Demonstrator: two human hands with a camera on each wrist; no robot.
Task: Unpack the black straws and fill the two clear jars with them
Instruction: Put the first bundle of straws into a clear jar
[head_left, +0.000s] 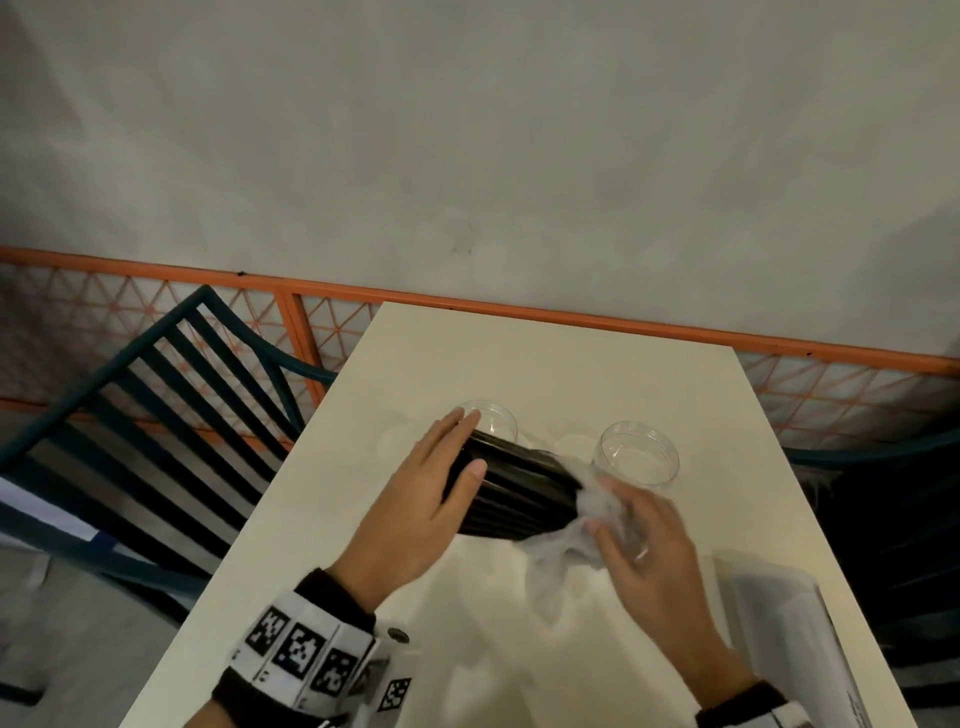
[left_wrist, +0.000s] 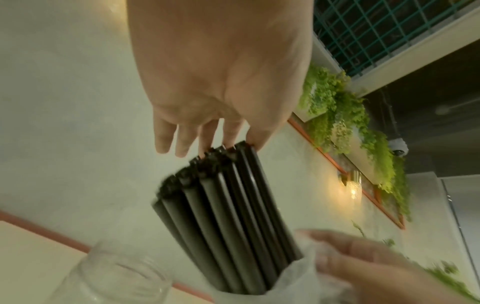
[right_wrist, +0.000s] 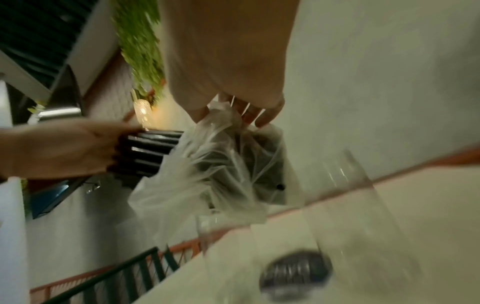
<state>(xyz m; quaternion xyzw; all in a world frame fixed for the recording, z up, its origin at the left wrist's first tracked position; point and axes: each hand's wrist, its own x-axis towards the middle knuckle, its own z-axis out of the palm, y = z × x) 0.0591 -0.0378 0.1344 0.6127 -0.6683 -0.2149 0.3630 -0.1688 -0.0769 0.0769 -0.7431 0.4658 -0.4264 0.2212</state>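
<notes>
A bundle of black straws (head_left: 519, 488) lies slanted above the table, between the two clear jars. My left hand (head_left: 457, 447) grips its left end, thumb on the near side and fingers across the far side. The straws' right end is still inside a thin clear plastic bag (head_left: 561, 551), which my right hand (head_left: 602, 506) pinches. The left jar (head_left: 496, 421) stands behind my left fingers and the right jar (head_left: 639, 454) just beyond my right hand; both look empty. The left wrist view shows the straws (left_wrist: 226, 222) rising out of the bag (left_wrist: 298, 281).
The cream table (head_left: 467, 649) runs away from me to a grey wall with an orange mesh rail. A dark slatted chair (head_left: 156, 415) stands at the left and another dark chair (head_left: 883, 519) at the right. A pale translucent packet (head_left: 784, 623) lies at the table's near right.
</notes>
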